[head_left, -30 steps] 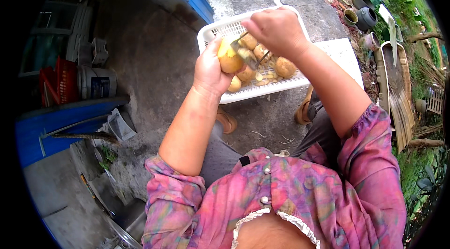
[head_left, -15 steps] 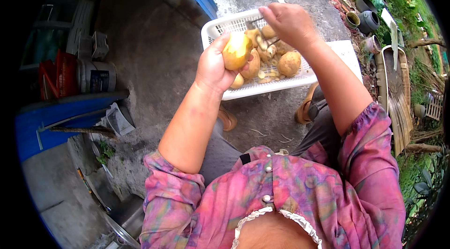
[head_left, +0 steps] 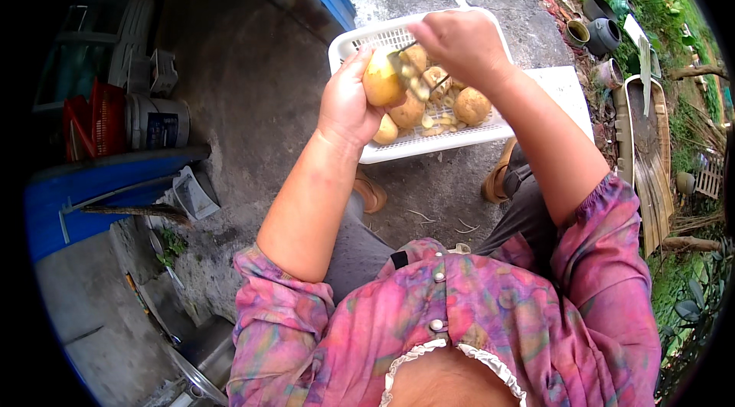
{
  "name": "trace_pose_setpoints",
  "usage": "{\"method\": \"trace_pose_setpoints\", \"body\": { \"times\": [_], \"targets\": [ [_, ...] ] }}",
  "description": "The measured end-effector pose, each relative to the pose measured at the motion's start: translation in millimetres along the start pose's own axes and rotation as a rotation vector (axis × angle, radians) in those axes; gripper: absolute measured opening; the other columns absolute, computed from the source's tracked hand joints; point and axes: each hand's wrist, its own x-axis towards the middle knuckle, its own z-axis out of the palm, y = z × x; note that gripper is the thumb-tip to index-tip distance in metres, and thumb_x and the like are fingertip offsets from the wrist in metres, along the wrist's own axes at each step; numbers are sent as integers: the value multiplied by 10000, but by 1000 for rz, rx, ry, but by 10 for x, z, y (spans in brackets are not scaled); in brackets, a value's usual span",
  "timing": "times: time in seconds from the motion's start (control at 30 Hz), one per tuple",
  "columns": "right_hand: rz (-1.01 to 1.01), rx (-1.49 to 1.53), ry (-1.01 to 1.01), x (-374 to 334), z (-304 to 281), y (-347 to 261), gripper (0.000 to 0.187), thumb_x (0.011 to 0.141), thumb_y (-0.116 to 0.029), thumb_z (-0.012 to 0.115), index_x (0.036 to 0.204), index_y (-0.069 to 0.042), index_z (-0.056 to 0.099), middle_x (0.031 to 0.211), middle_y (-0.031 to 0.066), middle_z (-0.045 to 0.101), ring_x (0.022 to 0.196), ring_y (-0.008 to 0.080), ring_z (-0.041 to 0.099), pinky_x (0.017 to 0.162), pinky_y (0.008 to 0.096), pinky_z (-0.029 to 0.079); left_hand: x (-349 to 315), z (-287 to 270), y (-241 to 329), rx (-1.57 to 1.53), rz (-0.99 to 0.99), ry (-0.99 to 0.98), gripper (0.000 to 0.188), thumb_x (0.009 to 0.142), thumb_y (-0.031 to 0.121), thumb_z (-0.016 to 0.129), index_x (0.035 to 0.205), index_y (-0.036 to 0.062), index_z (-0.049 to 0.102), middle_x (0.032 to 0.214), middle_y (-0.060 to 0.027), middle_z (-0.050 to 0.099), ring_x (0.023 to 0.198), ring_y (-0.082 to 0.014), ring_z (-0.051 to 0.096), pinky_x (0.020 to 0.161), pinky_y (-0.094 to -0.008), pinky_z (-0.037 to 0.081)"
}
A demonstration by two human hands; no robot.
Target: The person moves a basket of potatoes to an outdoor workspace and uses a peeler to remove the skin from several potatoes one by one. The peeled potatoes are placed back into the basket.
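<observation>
- Here, the left hand (head_left: 347, 104) curls around a yellow potato (head_left: 383, 79), left of the right hand (head_left: 467, 45).
- The right hand grips a blurred peeler (head_left: 419, 88) close beside it.
- Beneath, other potatoes (head_left: 472, 106) and peelings (head_left: 432, 130) lie in a white basket (head_left: 429, 150), partly screened by both hands.

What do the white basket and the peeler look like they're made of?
Basket: most likely plastic with a smooth white finish, judging by its rounded rim and regular slots. Peeler: perhaps metal, from its thin, dark grey frame; blur leaves its finish unclear.
</observation>
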Motion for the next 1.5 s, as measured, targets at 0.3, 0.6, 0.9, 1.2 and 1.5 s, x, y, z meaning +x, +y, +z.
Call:
{"method": "trace_pose_setpoints", "body": {
  "times": [0.3,0.6,0.9,1.2,1.5],
  "targets": [
    [-58,-245,140,32,106,303,332,863,-347,538,618,-127,583,556,30,585,505,202,587,566,341,469,-100,104,8,117,-24,-58,286,936,260,429,1072,22,508,918,-114,597,766,-211,616,493,-319,506],
    [-297,-89,226,-84,119,-76,380,895,-374,474,639,-122,601,604,42,622,574,201,624,539,332,488,-144,247,9,-18,-110,70,363,939,358,411,1081,45,530,936,-105,618,755,-216,618,501,-311,489],
    [57,-116,175,9,145,458,389,915,-372,470,670,-97,594,579,46,581,499,197,569,504,336,460,-116,34,92,-26,-132,-106,362,925,364,452,1093,47,495,1001,-113,582,846,-237,597,577,-358,513],
    [-354,-190,311,-102,93,-123,267,850,-320,547,635,-164,573,529,-9,556,530,161,591,562,328,458,-137,155,29,-70,-81,-19,333,926,308,436,1083,31,534,957,-119,606,790,-230,588,631,-361,495],
    [-12,-88,230,40,78,318,384,902,-372,494,650,-98,590,584,63,595,508,234,584,505,355,468,-113,34,74,-44,-146,-3,342,901,311,481,1113,44,504,956,-127,605,745,-269,607,594,-355,498]
  ]
}}
